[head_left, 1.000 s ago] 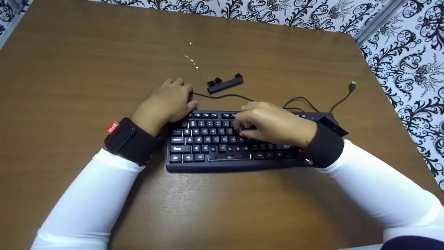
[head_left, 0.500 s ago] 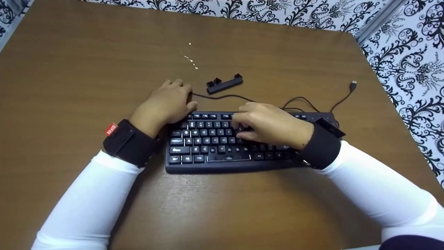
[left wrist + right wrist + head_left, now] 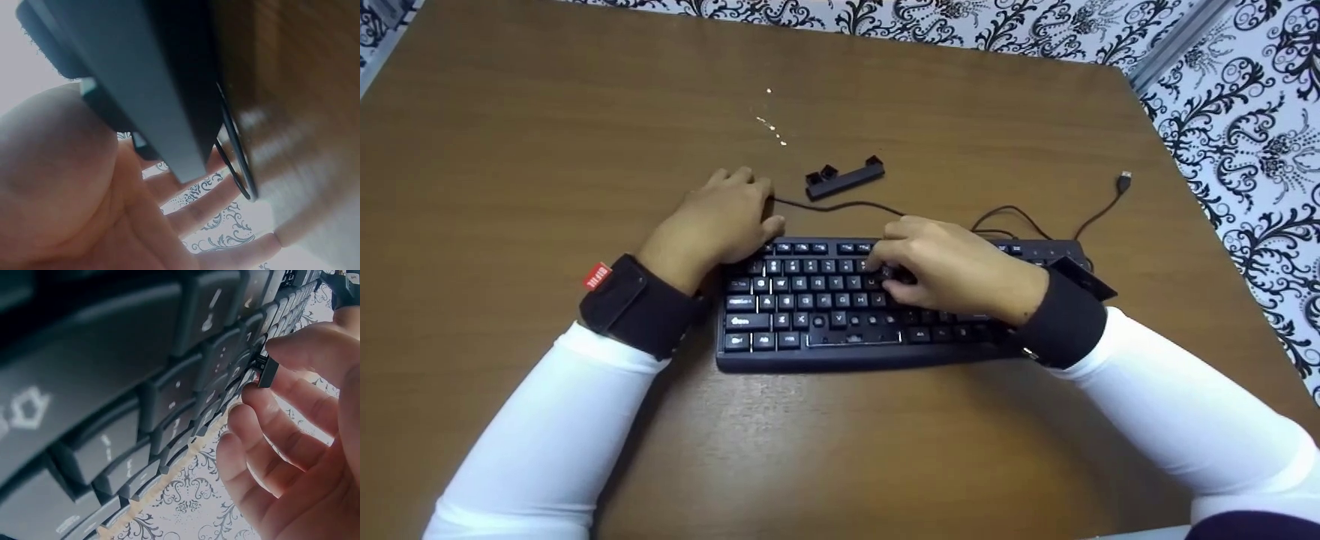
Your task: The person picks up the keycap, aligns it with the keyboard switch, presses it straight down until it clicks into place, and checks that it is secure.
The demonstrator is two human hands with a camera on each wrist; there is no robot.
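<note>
A black keyboard (image 3: 840, 361) lies on the brown table. Some caps are off in its lower rows, and the long space bar slot (image 3: 855, 339) is bare. My right hand (image 3: 945, 262) is over the middle of the keys, pinching a small black keycap (image 3: 268, 374) between thumb and fingertips. In the right wrist view that keycap is tipped sideways, its underside facing the keys. My left hand (image 3: 712, 221) lies at the far left corner of the keyboard, fingers stretched onto the table behind it and thumb at the back edge.
Behind the keyboard, a long space bar cap (image 3: 846, 182) lies with several small keycaps (image 3: 829, 172) against it. The keyboard's cable (image 3: 840, 208) loops along the back, its USB plug (image 3: 1123, 182) at the right. Tiny pale crumbs (image 3: 772, 129) dot the table farther off.
My right hand has shifted slightly right, and a dark keycap now shows between its thumb and fingers. The left hand keeps its place at the keyboard's corner.
</note>
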